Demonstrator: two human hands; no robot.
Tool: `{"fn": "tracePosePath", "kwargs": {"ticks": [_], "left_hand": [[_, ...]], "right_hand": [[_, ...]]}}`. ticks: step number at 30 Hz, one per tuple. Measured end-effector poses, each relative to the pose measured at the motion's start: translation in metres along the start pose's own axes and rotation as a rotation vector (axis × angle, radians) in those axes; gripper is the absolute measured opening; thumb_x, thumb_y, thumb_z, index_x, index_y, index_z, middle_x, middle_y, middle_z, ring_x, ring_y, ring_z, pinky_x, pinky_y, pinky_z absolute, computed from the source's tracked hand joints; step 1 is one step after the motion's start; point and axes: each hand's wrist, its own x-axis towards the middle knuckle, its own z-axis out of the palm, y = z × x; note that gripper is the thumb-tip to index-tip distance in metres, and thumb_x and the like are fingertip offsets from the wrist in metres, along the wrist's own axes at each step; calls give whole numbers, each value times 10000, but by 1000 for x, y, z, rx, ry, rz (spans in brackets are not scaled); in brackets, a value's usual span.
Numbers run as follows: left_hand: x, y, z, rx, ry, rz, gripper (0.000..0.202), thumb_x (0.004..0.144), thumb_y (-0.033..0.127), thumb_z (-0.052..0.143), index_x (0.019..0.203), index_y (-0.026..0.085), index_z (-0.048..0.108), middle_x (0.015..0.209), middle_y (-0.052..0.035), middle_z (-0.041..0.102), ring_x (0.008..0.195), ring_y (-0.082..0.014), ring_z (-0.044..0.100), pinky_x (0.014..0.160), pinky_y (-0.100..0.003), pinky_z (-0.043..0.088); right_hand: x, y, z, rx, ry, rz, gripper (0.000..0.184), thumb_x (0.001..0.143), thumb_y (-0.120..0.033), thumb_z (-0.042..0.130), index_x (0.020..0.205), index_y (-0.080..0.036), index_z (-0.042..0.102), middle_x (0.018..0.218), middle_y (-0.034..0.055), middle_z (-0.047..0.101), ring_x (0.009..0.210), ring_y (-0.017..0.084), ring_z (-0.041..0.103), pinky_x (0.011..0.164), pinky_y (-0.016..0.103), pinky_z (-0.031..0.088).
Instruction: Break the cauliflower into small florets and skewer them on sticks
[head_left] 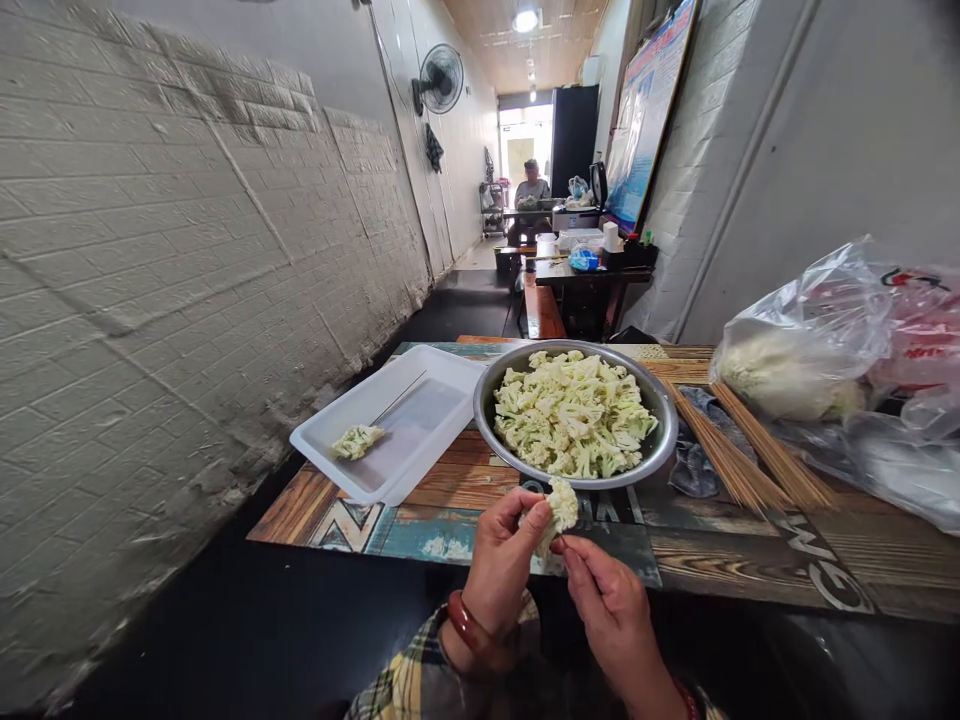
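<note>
My left hand (504, 550) is closed around a pale cauliflower floret (562, 506), thumb and fingers pressing it from the left. Just below and to the right, my right hand (606, 590) is pinched shut against the floret's lower side. It grips what looks like a thin skewer, mostly hidden by the fingers. Beyond both hands, a wide metal bowl (486, 425) holds a heap of cut cauliflower (574, 415). To the left is a white plastic tray (442, 385), where one skewer (401, 395) lies with cauliflower pieces (358, 441) on its near end.
Two bundles of bamboo skewers (731, 460) rest on a dark cloth (694, 475) right of the bowl. Clear plastic bags (810, 320), one with whole cauliflower inside, stand at the far right. A brick-patterned wall (150, 250) borders the left. Another person (532, 188) sits far back.
</note>
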Motion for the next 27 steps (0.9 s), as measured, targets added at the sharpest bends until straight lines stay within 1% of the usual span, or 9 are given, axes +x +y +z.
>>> {"fn": "tracePosePath", "kwargs": {"ticks": [3,6,10,14,15,17,20,23,27], "left_hand": [[-1,-2,3,18,-33,2,245,744,393,654,700,153,623,652,19,525,618,-101,438,597,-214,358],[-1,-6,7,30,-56,5,248,755,394,644,707,151,632,684,6,555,651,-110,463,630,-222,381],[3,-5,9,63,-83,8,250,750,395,652,738,145,656,717,-12,598,675,-122,500,639,-227,398],[21,11,5,168,-107,118,331,775,388,633,1016,166,670,868,-55,654,812,-167,570,746,-261,436],[28,16,4,228,-88,166,347,798,390,605,1066,175,656,897,-61,658,838,-173,578,760,-266,437],[46,25,4,397,-70,255,314,819,380,575,1048,187,669,924,-63,663,845,-177,584,720,-257,437],[78,33,6,680,-124,427,253,838,331,539,973,176,688,887,-65,654,785,-169,582,706,-270,438],[107,35,15,932,-164,557,231,845,250,509,976,166,679,864,-66,630,764,-167,571,756,-300,440],[132,35,32,1207,-174,609,256,816,172,513,1023,177,663,910,-81,613,844,-201,567,814,-341,441]], "right_hand": [[2,1,-1,-20,27,-12,354,932,-379,391,775,-192,647,704,49,695,633,157,654,627,224,515],[4,2,-2,-35,38,-11,380,931,-381,393,638,-201,553,538,-8,570,484,117,535,498,201,430],[6,7,-7,40,-31,28,371,932,-387,398,632,-201,512,522,-33,494,476,101,457,482,200,369],[10,24,-12,210,-29,201,361,924,-444,411,687,-197,525,489,-64,406,440,95,392,445,205,331],[11,28,-13,264,-6,250,360,917,-465,415,716,-193,537,487,-70,387,428,92,376,423,203,314],[13,36,-15,365,27,328,363,898,-504,433,772,-186,556,492,-80,362,411,85,344,385,197,273],[16,42,-18,463,31,389,374,868,-543,459,783,-189,549,500,-86,337,407,81,306,367,195,233],[18,45,-20,487,27,389,377,860,-551,457,755,-196,530,500,-82,328,422,87,303,370,198,221],[19,52,-20,472,9,350,369,870,-519,470,708,-191,520,498,-80,330,436,82,303,384,198,238]]}}
